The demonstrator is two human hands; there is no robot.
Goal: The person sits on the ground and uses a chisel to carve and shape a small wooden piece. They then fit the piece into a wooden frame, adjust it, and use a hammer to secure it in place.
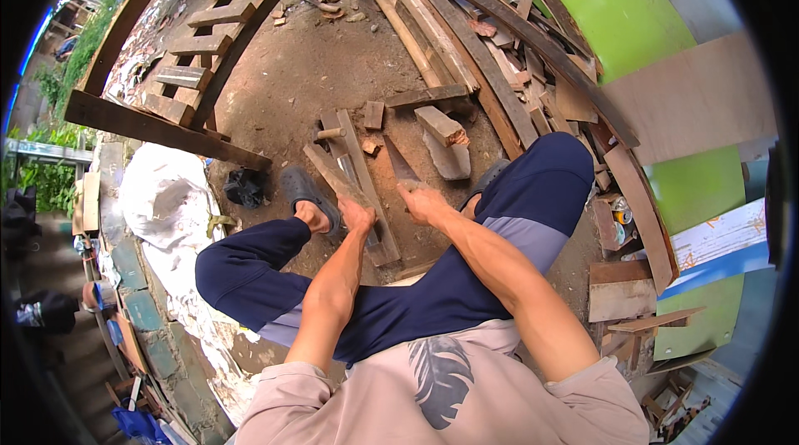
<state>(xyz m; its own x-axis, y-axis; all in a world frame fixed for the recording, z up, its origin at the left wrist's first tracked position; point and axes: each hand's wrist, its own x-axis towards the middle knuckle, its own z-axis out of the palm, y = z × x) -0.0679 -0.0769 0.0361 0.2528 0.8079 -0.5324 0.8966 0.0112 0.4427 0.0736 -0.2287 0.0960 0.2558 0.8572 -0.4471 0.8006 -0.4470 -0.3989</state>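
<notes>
My left hand (pixel 358 216) is closed around the near end of a short wooden board (pixel 331 172), which slants away over other pieces. Beneath it, long narrow planks (pixel 380 241) lie on the dirt between my feet. A small round wooden peg (pixel 330 134) sits across their far end. My right hand (pixel 423 202) grips a tapering brown blade (pixel 399 159), its narrow end pointing away from me; the handle is hidden by my fingers. Beyond the blade are a small wooden block (pixel 374 114), a thicker block with a broken end (pixel 442 125) and a grey stone slab (pixel 448 159).
A slatted wooden frame (pixel 218 44) stands at the far left. Heaped planks (pixel 499 54) run along the right, beside green panels (pixel 628 12). White sacking (pixel 166 195) and a black plastic bag (pixel 245 187) lie left of my clog (pixel 306 193).
</notes>
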